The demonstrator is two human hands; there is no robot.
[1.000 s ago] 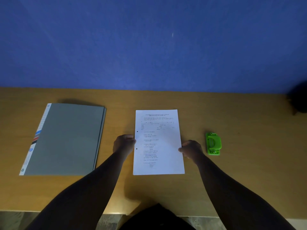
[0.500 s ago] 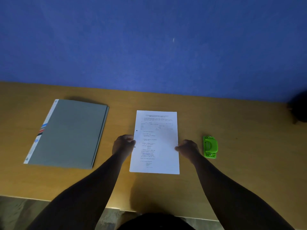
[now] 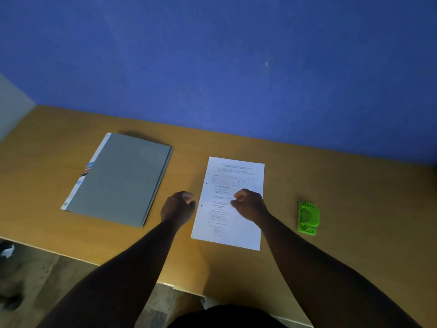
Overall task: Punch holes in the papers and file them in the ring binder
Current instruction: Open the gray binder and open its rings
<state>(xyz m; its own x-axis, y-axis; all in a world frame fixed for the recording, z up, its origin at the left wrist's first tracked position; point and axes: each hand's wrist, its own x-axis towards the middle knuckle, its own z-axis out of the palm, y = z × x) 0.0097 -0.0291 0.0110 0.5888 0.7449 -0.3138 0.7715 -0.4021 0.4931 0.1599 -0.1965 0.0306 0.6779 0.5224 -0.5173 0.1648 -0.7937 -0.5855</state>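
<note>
You are lifting both hands off the papers (image 3: 228,204), which a moment ago you were gripping by their side edges. Left hand (image 3: 177,207) and right hand (image 3: 249,204) are curling, holding nothing. The punched papers are lying mid-desk; the binder (image 3: 120,178), toward the desk's left edge, is awaiting opening

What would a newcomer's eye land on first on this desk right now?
Probably the white papers at the middle of the wooden desk, already showing two punched holes on the left margin, with the right hand over them and the left hand just off their left edge, fingers curled. Next, the bright green hole punch to the right. The closed grey ring binder lies flat on the left.
</note>
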